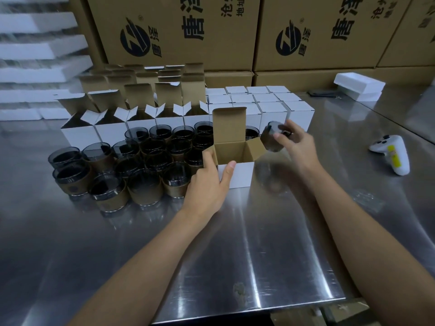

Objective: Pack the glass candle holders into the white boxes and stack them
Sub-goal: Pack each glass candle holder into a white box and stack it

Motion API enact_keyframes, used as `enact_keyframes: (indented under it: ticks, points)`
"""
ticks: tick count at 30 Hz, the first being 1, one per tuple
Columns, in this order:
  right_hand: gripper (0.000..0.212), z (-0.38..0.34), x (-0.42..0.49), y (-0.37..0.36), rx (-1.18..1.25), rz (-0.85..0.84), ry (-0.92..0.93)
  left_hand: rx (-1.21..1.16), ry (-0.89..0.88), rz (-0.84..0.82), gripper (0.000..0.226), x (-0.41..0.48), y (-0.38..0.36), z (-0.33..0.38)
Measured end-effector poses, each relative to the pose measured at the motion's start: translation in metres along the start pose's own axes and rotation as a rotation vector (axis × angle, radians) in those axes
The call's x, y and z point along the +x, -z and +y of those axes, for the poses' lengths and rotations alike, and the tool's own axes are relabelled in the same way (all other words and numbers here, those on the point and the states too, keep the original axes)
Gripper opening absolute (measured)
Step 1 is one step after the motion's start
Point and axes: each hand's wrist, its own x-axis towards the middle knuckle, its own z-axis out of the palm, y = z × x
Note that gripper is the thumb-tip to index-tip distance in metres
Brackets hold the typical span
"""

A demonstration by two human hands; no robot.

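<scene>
A white box (237,175) stands open on the steel table (235,243), lid flap up and brown inside showing. My left hand (209,182) grips its left front corner, thumb on the front wall. My right hand (296,144) holds a dark smoked-glass candle holder (273,137) with a brown sleeve, tilted, in the air just right of the box's opening. Several more sleeved glass holders (131,165) stand grouped to the left of the box.
Open white boxes (110,128) line up behind the glasses. Closed white boxes (263,102) stand in rows behind the open box. A white controller (393,154) lies at the right. Foam blocks (359,87) and big cardboard cartons (211,31) sit at the back.
</scene>
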Motion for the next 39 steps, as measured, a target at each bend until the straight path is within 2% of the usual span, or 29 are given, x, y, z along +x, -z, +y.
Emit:
enact_keyframes:
  ticks: [3, 10, 14, 16, 17, 21, 26, 32, 39]
  points:
    - [0.054, -0.026, -0.005, -0.001, 0.135, -0.016, 0.08, 0.002, -0.002, 0.0, 0.059, 0.0, 0.0, 0.001]
    - [0.048, -0.06, -0.035, -0.027, 0.144, -0.225, 0.287, 0.015, -0.01, 0.022, 0.058, 0.0, 0.0, 0.002]
    - [0.027, -0.056, -0.042, -0.039, -0.009, -0.332, 0.382, 0.005, -0.015, 0.034, 0.057, 0.0, 0.0, 0.002]
    - [0.012, -0.053, -0.044, -0.043, -0.062, -0.366, 0.369, 0.006, -0.009, 0.038, 0.058, 0.0, 0.0, 0.002]
    - [0.01, -0.05, -0.044, -0.044, -0.074, -0.379, 0.354, 0.012, -0.007, 0.039, 0.059, 0.0, 0.0, 0.002]
    - [0.014, -0.038, -0.044, -0.045, -0.131, -0.458, 0.293, 0.054, -0.011, 0.042, 0.063, -0.001, 0.0, 0.003]
    - [0.015, -0.031, -0.038, -0.047, -0.08, -0.577, 0.24, 0.052, -0.007, 0.033, 0.065, -0.001, 0.001, 0.003]
    - [0.016, -0.025, -0.04, -0.049, -0.168, -0.604, 0.314, 0.061, -0.012, 0.02, 0.065, -0.001, 0.001, 0.003]
    - [0.04, -0.024, -0.041, -0.05, -0.381, -0.604, 0.457, 0.064, -0.014, 0.025, 0.064, -0.001, 0.0, 0.002]
